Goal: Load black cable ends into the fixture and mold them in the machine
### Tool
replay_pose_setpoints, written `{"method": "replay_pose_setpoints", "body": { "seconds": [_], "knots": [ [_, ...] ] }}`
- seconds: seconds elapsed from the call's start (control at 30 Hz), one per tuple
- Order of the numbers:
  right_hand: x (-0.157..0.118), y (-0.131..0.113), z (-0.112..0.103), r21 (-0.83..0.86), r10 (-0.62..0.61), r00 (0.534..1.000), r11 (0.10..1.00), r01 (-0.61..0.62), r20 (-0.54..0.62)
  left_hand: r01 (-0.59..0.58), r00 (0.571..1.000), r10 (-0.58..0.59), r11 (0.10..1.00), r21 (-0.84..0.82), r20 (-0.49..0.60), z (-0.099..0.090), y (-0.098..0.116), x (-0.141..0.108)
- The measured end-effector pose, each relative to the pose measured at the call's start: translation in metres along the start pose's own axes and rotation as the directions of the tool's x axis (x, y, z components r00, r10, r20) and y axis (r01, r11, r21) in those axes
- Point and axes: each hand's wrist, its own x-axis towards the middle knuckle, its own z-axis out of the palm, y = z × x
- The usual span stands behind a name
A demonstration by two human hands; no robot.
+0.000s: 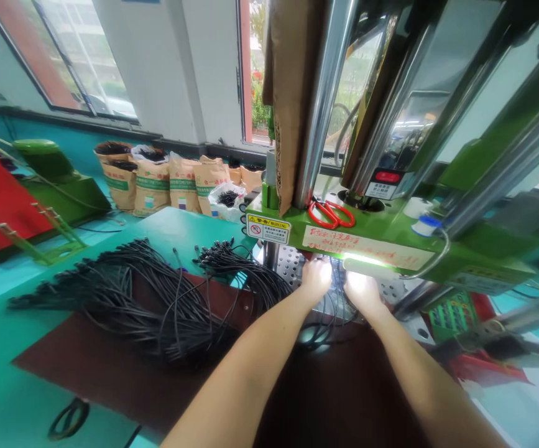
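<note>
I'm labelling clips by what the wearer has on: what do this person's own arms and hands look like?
The left hand and right hand are bare, without gloves. No sleeve, watch or bracelet shows on either forearm. Bright light washes out the fingers, so whether there are rings is unclear.

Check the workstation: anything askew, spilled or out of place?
Two mild oddities: red-handled scissors lie loose on the green machine above the left hand, where they might fall, and a small black coil lies apart from the cable pile. I see no spill or damage.
</note>
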Motion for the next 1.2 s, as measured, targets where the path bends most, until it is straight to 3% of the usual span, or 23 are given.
{"method": "replay_pose_setpoints", "body": {
  "seconds": [0.3, 0.43, 0.73, 1.0, 1.2],
  "knots": [
    [0.002, -0.001, -0.006, 0.102, 0.005, 1.0, 0.995, -0.007, 0.019, 0.076, 0.995, -0.076, 0.997, 0.01, -0.058, -0.005, 0.014, -0.001],
    [-0.001, -0.003, -0.01, 0.176, -0.045, 0.998, 0.984, 0.036, 0.048, 0.02, 0.998, -0.021, 1.0, -0.014, -0.066, -0.004, 0.025, -0.012],
    [0.009, -0.015, -0.017, 0.195, 0.109, 0.983, 0.971, -0.136, 0.146, -0.012, 1.0, 0.012, 1.0, 0.0, -0.005, 0.004, 0.026, -0.01],
    [0.012, -0.012, -0.009, 0.204, 0.069, 0.994, 0.975, -0.087, 0.09, -0.058, 0.998, 0.058, 0.998, 0.0, -0.038, 0.013, 0.021, -0.005],
    [0.018, -0.012, -0.008, 0.199, -0.004, 1.0, 0.98, 0.001, 0.016, -0.058, 0.997, 0.058, 0.998, 0.003, -0.04, 0.005, 0.022, -0.003]
  ]
}}
